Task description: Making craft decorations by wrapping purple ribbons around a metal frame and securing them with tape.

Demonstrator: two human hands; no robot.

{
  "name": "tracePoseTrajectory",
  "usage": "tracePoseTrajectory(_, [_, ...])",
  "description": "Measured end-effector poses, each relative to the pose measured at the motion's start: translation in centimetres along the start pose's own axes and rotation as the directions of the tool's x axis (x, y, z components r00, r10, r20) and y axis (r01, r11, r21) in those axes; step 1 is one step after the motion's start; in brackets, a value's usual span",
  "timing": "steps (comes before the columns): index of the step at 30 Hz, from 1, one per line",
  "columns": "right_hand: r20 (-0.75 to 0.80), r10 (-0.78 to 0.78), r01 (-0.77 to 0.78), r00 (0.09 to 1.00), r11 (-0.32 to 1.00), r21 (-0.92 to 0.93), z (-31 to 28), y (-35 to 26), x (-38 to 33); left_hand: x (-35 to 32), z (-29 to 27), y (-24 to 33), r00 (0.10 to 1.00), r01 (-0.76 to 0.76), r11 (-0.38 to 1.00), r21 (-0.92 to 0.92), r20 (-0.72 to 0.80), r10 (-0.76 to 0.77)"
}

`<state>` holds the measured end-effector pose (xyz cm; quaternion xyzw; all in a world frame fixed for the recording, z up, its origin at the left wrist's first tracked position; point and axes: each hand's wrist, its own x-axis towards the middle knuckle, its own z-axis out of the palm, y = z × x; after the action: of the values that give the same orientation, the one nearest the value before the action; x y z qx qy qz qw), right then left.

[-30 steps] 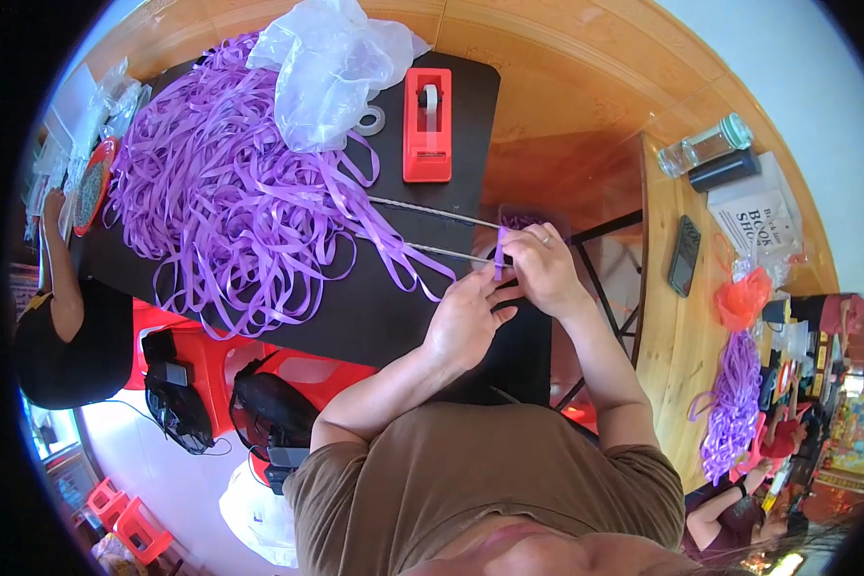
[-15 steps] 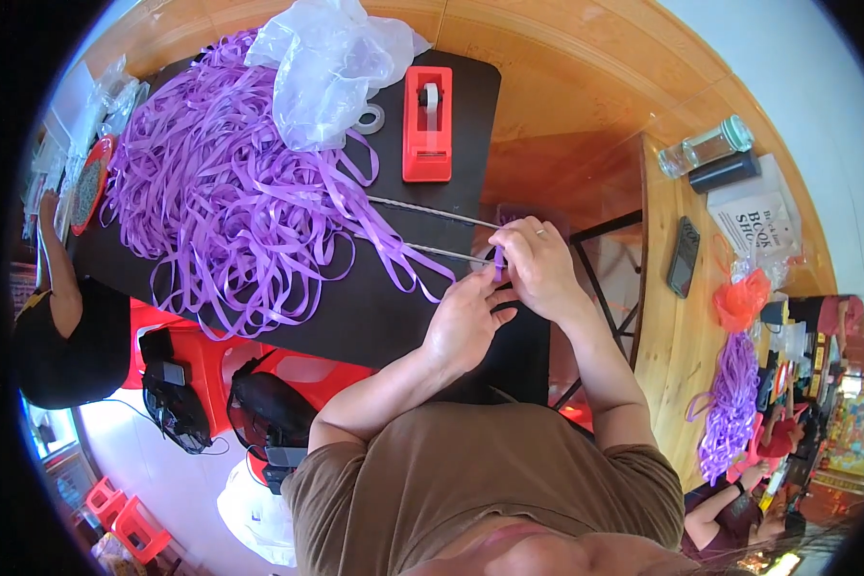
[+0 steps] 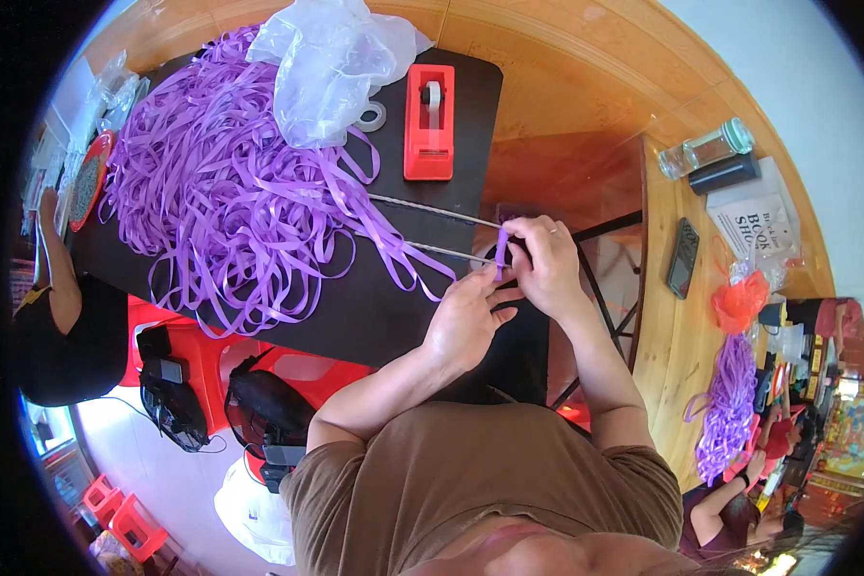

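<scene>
A short strip of purple ribbon [image 3: 501,252] stands between my hands, spanning the ends of two thin pale rods. The farther rod [image 3: 437,206] and the nearer rod [image 3: 448,252] reach out from the large purple ribbon heap [image 3: 230,182]. My left hand [image 3: 463,322] pinches the ribbon's near end by the nearer rod, its thumb and fingertips closed. My right hand [image 3: 545,264] has its fingers bent at the ribbon, with the forefinger by the far end; its fingertips are partly hidden.
On the black table [image 3: 355,331] lie a red tape dispenser [image 3: 430,125], a tape roll [image 3: 371,117] and a crumpled clear plastic bag [image 3: 331,67]. A wooden bench [image 3: 662,374] at right holds a phone [image 3: 683,257], a glass bottle [image 3: 706,149] and another ribbon bundle [image 3: 727,408]. A person [image 3: 62,336] is at left.
More of the purple strip between the rods shows now. My right hand's fingers have shifted slightly off it, while my left hand stays nearly in place.
</scene>
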<state>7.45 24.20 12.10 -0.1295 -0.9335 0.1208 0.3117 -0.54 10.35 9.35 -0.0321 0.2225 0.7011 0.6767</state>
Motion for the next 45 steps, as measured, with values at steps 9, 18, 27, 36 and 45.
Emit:
tracePoseTrajectory(9, [0.090,-0.216,0.228,0.972,0.962,-0.153,-0.1,-0.5,-0.5,0.2,-0.4,-0.3,1.000,-0.004,1.000,0.000,-0.021,0.004])
tracePoseTrajectory(18, [0.104,-0.212,0.227,0.972,0.959,-0.169,0.6,-0.5,-0.2,0.3,-0.5,-0.3,1.000,-0.011,1.000,0.014,-0.005,0.011])
tracePoseTrajectory(27, [0.045,0.360,-0.345,0.932,0.839,0.422,1.4,-0.2,-1.1,0.3,-0.4,-0.1,1.000,0.013,1.000,0.001,-0.012,-0.013])
tracePoseTrajectory(36, [0.408,0.517,-0.642,0.753,0.442,0.626,0.5,0.4,0.3,-0.1,0.0,0.1,1.000,-0.002,0.999,0.040,-0.008,0.003])
tracePoseTrajectory(45, [0.500,0.490,-0.676,0.714,0.297,0.675,-1.9,1.3,1.9,0.0,-0.1,0.1,1.000,0.005,0.997,0.079,-0.018,-0.003])
